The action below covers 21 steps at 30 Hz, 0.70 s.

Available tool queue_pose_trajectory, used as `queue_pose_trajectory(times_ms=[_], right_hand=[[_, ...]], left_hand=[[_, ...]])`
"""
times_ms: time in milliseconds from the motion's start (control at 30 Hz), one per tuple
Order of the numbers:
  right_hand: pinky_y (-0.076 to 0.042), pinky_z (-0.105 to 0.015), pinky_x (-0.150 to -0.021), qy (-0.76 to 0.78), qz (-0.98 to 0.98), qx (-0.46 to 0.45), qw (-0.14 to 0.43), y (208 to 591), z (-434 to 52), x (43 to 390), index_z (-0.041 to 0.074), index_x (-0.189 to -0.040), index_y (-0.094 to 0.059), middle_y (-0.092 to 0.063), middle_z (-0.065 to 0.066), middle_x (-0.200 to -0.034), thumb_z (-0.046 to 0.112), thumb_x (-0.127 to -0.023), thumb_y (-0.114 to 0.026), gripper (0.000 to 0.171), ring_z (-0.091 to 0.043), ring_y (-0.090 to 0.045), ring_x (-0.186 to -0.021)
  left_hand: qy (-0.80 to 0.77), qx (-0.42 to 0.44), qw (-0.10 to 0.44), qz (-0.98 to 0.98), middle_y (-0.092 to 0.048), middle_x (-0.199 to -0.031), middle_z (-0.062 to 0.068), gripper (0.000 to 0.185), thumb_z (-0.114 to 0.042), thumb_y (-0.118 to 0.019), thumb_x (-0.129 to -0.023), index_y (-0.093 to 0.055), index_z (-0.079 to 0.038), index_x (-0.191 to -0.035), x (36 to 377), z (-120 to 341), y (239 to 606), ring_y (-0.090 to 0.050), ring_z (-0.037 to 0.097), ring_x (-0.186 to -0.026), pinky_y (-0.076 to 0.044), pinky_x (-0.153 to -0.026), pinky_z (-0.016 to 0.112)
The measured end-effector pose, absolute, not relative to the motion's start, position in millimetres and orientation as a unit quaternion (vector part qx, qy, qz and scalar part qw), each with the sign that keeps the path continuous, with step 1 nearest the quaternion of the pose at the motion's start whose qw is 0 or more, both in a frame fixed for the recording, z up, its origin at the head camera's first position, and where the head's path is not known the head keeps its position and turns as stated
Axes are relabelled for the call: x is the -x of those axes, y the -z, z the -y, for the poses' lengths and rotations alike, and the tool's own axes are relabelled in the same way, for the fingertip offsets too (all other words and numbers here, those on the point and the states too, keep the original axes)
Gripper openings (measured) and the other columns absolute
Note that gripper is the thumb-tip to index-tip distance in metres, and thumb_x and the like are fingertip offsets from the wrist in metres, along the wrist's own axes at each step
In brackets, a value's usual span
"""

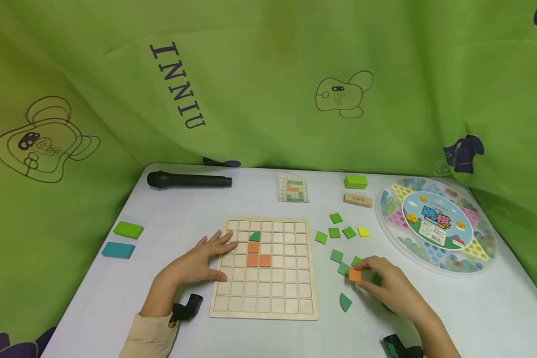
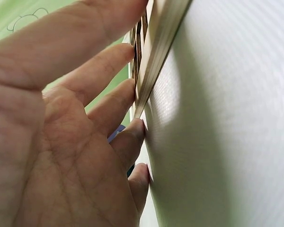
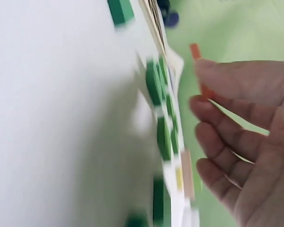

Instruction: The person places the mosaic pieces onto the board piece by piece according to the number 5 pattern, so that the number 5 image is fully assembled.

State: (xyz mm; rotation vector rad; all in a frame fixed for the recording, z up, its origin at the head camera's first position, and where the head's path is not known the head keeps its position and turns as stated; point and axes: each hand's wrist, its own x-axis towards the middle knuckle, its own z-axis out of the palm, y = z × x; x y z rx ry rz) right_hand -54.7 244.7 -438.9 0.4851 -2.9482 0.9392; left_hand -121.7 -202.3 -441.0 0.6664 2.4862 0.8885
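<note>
Right now the right hand (image 1: 391,286) pinches an orange square tile (image 1: 354,274) between thumb and fingertips, just right of the wooden grid board (image 1: 264,303), among the loose green tiles (image 1: 337,255) lying on the table (image 1: 474,308). Left of the board, the left hand (image 1: 197,263) lies flat with fingers straight and spread, fingertips touching the board's left edge. On the board sit three orange tiles (image 1: 253,259) with a green quarter-round piece (image 1: 255,236) directly above them. Beyond the board lie a small pattern card (image 1: 293,188) and a black microphone (image 1: 188,180)
</note>
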Motion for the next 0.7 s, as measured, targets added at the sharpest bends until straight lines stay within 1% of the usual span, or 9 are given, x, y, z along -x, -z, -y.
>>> queue_pose_trajectory(times_ms=[67, 167, 233, 300, 433, 567, 700], right_hand=[[-0.052, -0.03, -0.079, -0.32, 0.933, -0.166, 0.011, 437.4, -234.2, 57.0, 0.023, -0.102, -0.065, -0.062, 0.017, -0.098, 0.019, -0.079, -0.077, 0.026, -0.006, -0.057, -0.092], [-0.052, -0.031, -0.079, -0.34, 0.919, -0.198, 0.008, 435.6, -216.2, 64.9, 0.022, -0.102, -0.065, -0.062, 0.016, -0.098, 0.019, -0.08, -0.076, 0.025, -0.009, -0.059, -0.091], [-0.053, -0.033, -0.08, -0.344, 0.913, -0.22, -0.006, 434.1, -203.3, 72.2, 0.021, -0.103, -0.065, -0.062, 0.015, -0.1, 0.018, -0.081, -0.075, 0.024, -0.01, -0.06, -0.093], [-0.053, -0.035, -0.081, -0.346, 0.907, -0.238, -0.026, 431.8, -190.1, 80.1, 0.02, -0.103, -0.065, -0.063, 0.012, -0.101, 0.017, -0.081, -0.074, 0.024, -0.013, -0.061, -0.094], [-0.052, -0.037, -0.084, -0.356, 0.896, -0.256, -0.066, 428.9, -163.0, 96.7, 0.017, -0.103, -0.065, -0.064, 0.009, -0.103, 0.017, -0.082, -0.074, 0.023, -0.015, -0.06, -0.096], [-0.052, -0.033, -0.082, -0.36, 0.889, -0.267, -0.094, 430.9, -137.5, 112.7, 0.015, -0.103, -0.065, -0.064, 0.006, -0.102, 0.018, -0.083, -0.073, 0.021, -0.015, -0.059, -0.093], [-0.051, -0.025, -0.078, -0.33, 0.894, -0.284, -0.11, 436.3, -118.6, 123.5, 0.016, -0.101, -0.066, -0.062, 0.007, -0.099, 0.021, -0.084, -0.072, 0.019, -0.01, -0.056, -0.089]], left_hand=[[-0.315, -0.245, 0.206, -0.893, -0.019, -0.158, 0.006, 0.083, -0.028, -0.079, -0.073, -0.04, -0.016, -0.145, 121.6, 202.2, 439.9, -0.005, 0.036, -0.146, 0.001, -0.116, 0.058], [-0.311, -0.245, 0.207, -0.895, -0.018, -0.158, 0.006, 0.083, -0.029, -0.079, -0.073, -0.04, -0.016, -0.145, 122.2, 202.0, 439.2, -0.005, 0.034, -0.147, 0.0, -0.117, 0.056], [-0.31, -0.251, 0.203, -0.894, -0.018, -0.158, 0.008, 0.082, -0.029, -0.078, -0.073, -0.04, -0.015, -0.145, 122.8, 201.7, 439.5, -0.005, 0.036, -0.146, 0.0, -0.116, 0.058], [-0.311, -0.25, 0.204, -0.894, -0.018, -0.158, 0.007, 0.082, -0.029, -0.078, -0.074, -0.04, -0.016, -0.145, 123.6, 201.0, 439.7, -0.005, 0.035, -0.146, 0.0, -0.117, 0.057], [-0.309, -0.249, 0.205, -0.895, -0.018, -0.158, 0.007, 0.082, -0.029, -0.078, -0.074, -0.04, -0.015, -0.145, 123.3, 200.8, 439.7, -0.005, 0.035, -0.146, 0.0, -0.116, 0.058], [-0.312, -0.245, 0.204, -0.895, -0.019, -0.158, 0.007, 0.082, -0.028, -0.079, -0.073, -0.041, -0.015, -0.145, 122.3, 201.6, 440.4, -0.006, 0.035, -0.146, 0.0, -0.116, 0.058], [-0.315, -0.239, 0.207, -0.895, -0.018, -0.159, 0.004, 0.082, -0.027, -0.079, -0.073, -0.041, -0.017, -0.145, 121.6, 202.3, 441.2, -0.005, 0.032, -0.147, 0.001, -0.118, 0.055]])
